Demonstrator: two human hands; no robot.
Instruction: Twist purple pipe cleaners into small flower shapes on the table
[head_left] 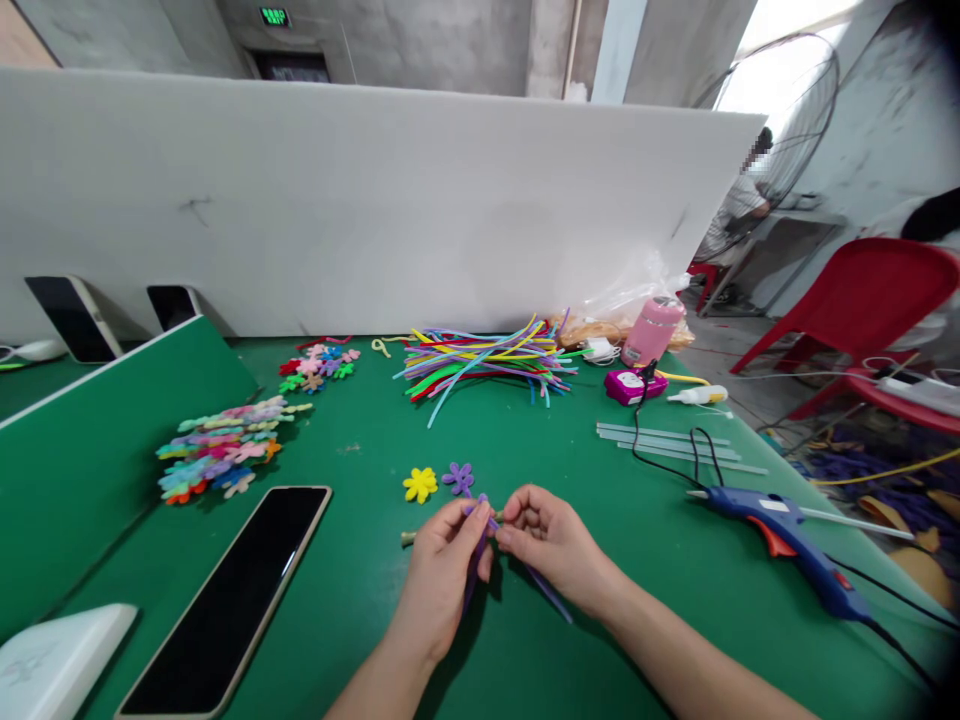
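My left hand (442,565) is closed, thumb and fingers pinching a purple pipe cleaner (551,596) whose ends hang below the hands. Beside it, my right hand (559,550) has its thumb and forefinger pressed together at the same pipe cleaner; the exact grip is partly hidden. A thin olive-green piece (408,538) pokes out left of my left hand, its middle covered by the fingers. Just beyond the fingertips lie a yellow pipe-cleaner flower (420,485) and a purple flower (458,478).
A bundle of coloured pipe cleaners (487,362) lies at the back. Finished flowers (225,450) are piled left, near a phone (232,600). To the right are a blue glue gun (780,520), glue sticks (675,445), a purple box (635,386) and a pink bottle (652,330).
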